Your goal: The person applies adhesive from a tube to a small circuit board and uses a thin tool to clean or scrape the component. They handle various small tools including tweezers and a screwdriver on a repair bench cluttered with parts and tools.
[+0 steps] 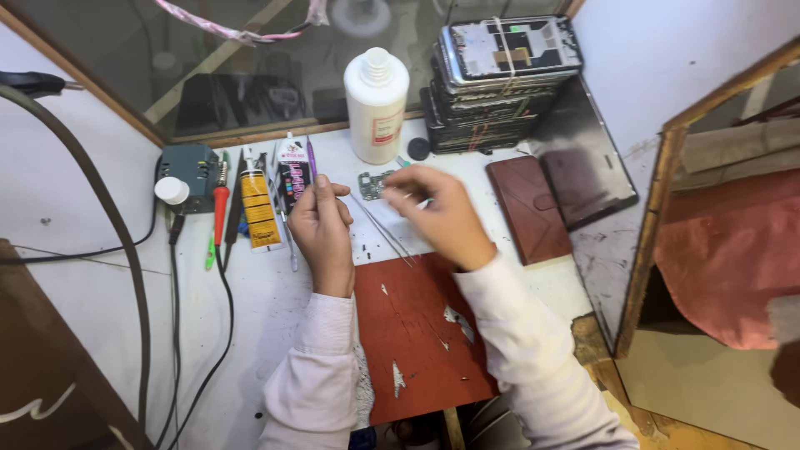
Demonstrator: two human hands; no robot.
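Observation:
My left hand [323, 227] is closed around a thin tool handle, a purple tip [311, 155] showing above the fist. My right hand [437, 212] pinches a pair of long metal tweezers [383, 229] whose points slant down toward the red mat [417, 333]. A small green circuit board [372, 183] lies on the white bench just beyond my fingers, between the two hands. Both sleeves are pale pink.
A white bottle [376, 104] stands behind the board. A stack of phone frames [500, 79] sits at the back right. Glue tubes [260, 208], a red-handled screwdriver [220, 212] and a grey box [190, 171] lie left. A brown wallet case [525, 208] and dark tablet [583, 158] lie right.

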